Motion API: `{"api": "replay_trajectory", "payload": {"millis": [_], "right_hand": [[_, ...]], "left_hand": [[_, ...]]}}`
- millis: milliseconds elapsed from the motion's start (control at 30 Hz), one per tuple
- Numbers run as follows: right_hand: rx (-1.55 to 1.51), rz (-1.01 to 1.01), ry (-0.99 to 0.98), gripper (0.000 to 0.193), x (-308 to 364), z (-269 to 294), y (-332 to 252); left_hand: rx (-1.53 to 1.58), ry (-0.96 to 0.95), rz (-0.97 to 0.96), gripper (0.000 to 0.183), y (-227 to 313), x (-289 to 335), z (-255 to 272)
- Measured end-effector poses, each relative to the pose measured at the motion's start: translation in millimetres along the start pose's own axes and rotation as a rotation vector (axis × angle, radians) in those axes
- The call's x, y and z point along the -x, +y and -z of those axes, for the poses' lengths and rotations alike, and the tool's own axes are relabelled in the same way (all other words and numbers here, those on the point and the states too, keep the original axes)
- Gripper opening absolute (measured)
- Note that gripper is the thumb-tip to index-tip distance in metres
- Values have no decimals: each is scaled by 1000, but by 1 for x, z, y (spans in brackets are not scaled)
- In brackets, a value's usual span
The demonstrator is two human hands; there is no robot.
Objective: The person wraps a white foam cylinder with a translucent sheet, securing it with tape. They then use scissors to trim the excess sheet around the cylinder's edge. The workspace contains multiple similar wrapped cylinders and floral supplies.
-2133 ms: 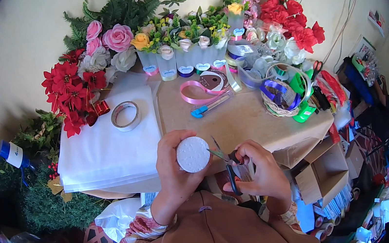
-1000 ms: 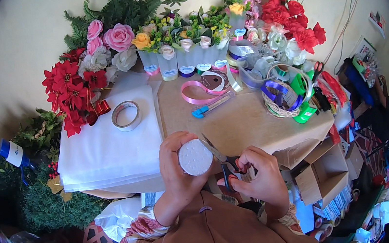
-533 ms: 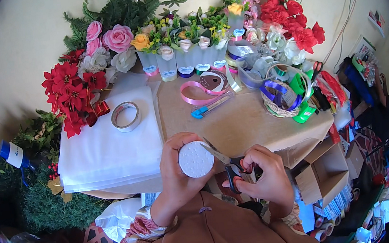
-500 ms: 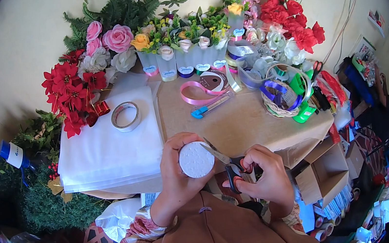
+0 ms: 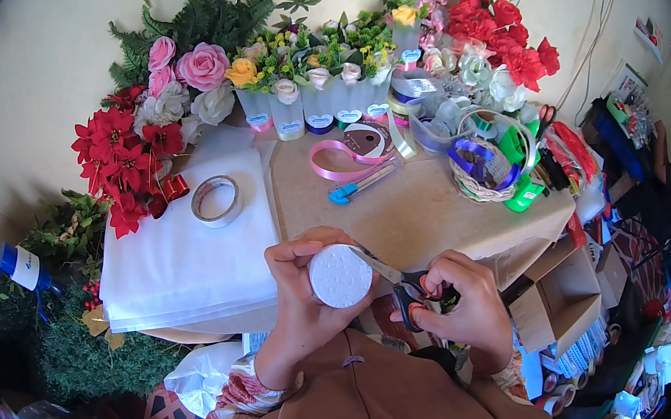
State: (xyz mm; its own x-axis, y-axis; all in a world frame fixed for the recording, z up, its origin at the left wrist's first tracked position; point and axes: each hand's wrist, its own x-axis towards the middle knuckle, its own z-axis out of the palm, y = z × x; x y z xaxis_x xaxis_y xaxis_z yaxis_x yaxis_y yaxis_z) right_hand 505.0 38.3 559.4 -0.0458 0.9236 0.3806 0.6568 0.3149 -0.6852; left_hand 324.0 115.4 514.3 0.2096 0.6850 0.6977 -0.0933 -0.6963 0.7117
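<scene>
My left hand (image 5: 300, 295) wraps round a white foam disc (image 5: 340, 276), its pitted round face turned up in front of my chest. From the right, my right hand (image 5: 470, 298) grips a pair of scissors (image 5: 403, 285) with black and red handles, fingers through the loops. The scissor blades touch the disc's upper right rim and look nearly closed. What lies under the disc is hidden by my fingers. On the table beyond are a blue box cutter (image 5: 362, 183) and a loop of pink ribbon (image 5: 333, 161).
White sheets (image 5: 190, 267) with a tape roll (image 5: 216, 201) lie at left on the brown-covered table (image 5: 429, 214). Vases of artificial flowers (image 5: 318, 76) line the back. At right are a wicker basket (image 5: 481, 186) and an open carton (image 5: 564, 302); another person (image 5: 663, 187) sits beyond.
The scissor blades have closed along the disc's edge, and my right fingers have drawn together on the handles. The disc stays almost where it was in my left hand.
</scene>
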Motion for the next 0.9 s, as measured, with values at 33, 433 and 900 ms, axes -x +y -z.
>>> {"api": "replay_trajectory", "payload": {"millis": [33, 433, 900], "right_hand": [[6, 3, -6, 31, 0, 1, 1], [23, 31, -5, 33, 2, 6, 2], [18, 19, -2, 30, 2, 8, 2]], "left_hand": [[13, -1, 2, 69, 0, 0, 0], [129, -68, 40, 69, -1, -2, 5], [75, -106, -20, 67, -5, 1, 4]]}}
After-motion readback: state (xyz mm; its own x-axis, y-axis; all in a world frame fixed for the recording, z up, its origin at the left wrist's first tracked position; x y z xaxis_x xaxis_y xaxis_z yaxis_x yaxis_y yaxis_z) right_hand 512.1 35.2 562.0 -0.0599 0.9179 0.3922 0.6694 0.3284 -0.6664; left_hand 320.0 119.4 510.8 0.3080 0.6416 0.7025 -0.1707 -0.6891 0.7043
